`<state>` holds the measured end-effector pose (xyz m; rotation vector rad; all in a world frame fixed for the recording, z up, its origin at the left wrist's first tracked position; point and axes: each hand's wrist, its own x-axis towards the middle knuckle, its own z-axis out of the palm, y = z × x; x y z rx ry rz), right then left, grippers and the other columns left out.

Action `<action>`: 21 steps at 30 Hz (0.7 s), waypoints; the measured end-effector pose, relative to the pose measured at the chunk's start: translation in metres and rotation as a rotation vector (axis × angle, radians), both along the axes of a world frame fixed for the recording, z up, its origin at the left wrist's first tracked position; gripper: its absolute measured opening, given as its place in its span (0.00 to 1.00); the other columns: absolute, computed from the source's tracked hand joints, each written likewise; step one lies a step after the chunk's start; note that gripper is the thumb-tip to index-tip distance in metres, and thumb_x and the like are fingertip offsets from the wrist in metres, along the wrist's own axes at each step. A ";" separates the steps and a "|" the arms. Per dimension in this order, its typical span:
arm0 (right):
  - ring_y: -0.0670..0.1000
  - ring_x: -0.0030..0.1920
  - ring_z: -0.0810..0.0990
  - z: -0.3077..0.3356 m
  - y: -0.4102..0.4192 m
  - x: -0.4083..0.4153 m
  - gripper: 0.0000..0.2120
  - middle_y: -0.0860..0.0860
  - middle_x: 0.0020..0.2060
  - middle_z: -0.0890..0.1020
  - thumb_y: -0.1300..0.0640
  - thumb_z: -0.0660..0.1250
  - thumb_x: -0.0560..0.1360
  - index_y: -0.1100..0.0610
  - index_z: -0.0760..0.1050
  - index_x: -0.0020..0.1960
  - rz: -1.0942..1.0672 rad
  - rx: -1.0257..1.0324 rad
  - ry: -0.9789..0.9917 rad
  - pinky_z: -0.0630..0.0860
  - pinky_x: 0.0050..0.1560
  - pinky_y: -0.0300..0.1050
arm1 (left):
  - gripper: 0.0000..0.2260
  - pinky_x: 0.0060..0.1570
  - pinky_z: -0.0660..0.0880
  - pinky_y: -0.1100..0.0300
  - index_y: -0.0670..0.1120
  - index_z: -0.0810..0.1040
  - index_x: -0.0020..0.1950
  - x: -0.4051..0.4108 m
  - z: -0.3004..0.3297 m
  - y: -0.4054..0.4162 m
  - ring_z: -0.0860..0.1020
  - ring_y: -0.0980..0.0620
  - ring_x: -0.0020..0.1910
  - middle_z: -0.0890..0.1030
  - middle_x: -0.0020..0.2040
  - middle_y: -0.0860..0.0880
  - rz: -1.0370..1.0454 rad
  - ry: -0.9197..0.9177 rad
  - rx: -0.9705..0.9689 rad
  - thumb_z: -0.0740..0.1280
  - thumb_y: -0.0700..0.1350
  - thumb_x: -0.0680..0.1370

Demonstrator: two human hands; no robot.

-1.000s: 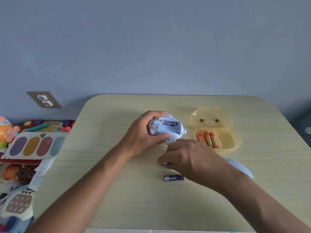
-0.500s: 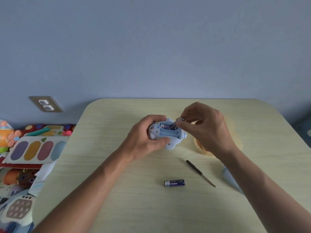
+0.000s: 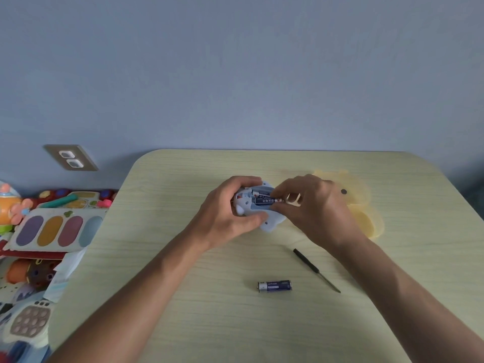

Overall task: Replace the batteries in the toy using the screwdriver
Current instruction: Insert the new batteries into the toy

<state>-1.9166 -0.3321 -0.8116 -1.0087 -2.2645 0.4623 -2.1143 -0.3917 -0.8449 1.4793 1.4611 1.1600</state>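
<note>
A small light-blue toy (image 3: 271, 223) lies upside down at the table's middle, its battery bay uncovered. My left hand (image 3: 227, 211) grips the toy from the left. My right hand (image 3: 315, 205) pinches the end of a dark blue battery (image 3: 265, 200) that sits tilted in the bay. A second dark blue battery (image 3: 274, 286) lies loose on the table nearer me. A thin black screwdriver (image 3: 315, 269) lies to its right, tip toward me.
A yellow bear-shaped plastic case (image 3: 366, 218) stands open behind my right hand, mostly hidden. The pale wooden table (image 3: 183, 310) ends at a blue wall. Colourful toys (image 3: 49, 231) crowd the floor at the left, below a wall socket (image 3: 70, 158).
One second ago my right hand was down on the table near the loose battery. It rose to the toy, and its fingers now pinch the battery lower in the bay. The left hand stays.
</note>
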 end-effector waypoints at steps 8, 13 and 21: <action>0.52 0.39 0.77 -0.001 0.001 -0.008 0.04 0.52 0.36 0.83 0.60 0.78 0.68 0.57 0.86 0.43 0.020 0.036 -0.087 0.74 0.39 0.44 | 0.29 0.59 0.82 0.56 0.49 0.77 0.69 0.001 0.000 0.000 0.83 0.57 0.61 0.79 0.69 0.56 0.000 0.030 0.030 0.79 0.46 0.69; 0.51 0.38 0.75 0.000 0.009 -0.010 0.02 0.53 0.34 0.81 0.60 0.78 0.68 0.58 0.86 0.39 0.048 0.023 -0.101 0.67 0.35 0.35 | 0.28 0.57 0.82 0.58 0.50 0.77 0.69 0.000 -0.001 0.000 0.84 0.57 0.59 0.80 0.67 0.55 -0.008 0.037 0.027 0.79 0.47 0.70; 0.52 0.35 0.73 -0.006 0.008 -0.009 0.04 0.51 0.30 0.78 0.57 0.75 0.72 0.57 0.85 0.40 0.142 0.195 -0.233 0.76 0.29 0.53 | 0.27 0.53 0.81 0.62 0.49 0.77 0.69 -0.001 -0.003 0.002 0.84 0.57 0.56 0.81 0.65 0.53 -0.002 0.046 0.022 0.80 0.43 0.72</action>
